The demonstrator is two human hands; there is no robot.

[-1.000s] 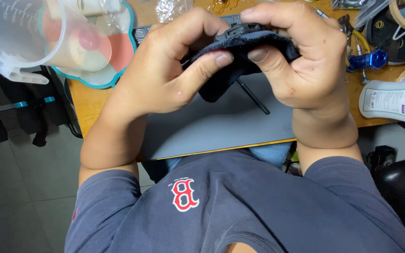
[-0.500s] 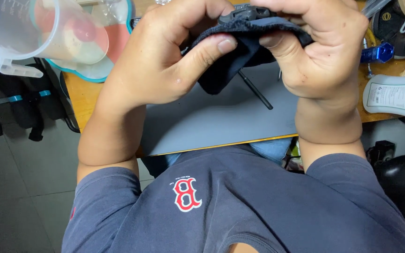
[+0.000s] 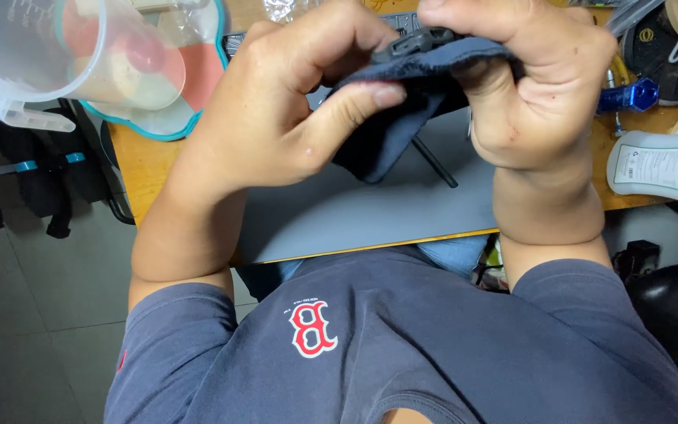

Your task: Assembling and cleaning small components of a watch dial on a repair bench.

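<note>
The right hand (image 3: 527,94) hides much of the dark cloth (image 3: 402,118); its fingertips are cropped.

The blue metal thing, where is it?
In the head view, the blue metal thing lies on the wooden desk at the right, just beyond the right hand, above the white bottle.

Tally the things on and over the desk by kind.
Hands: 2, left hand and right hand
Dark cloth with buckle: 1
Grey mat: 1
Clear measuring jug: 1
White bottle: 1
Blue metal fitting: 1
Total: 7
</note>
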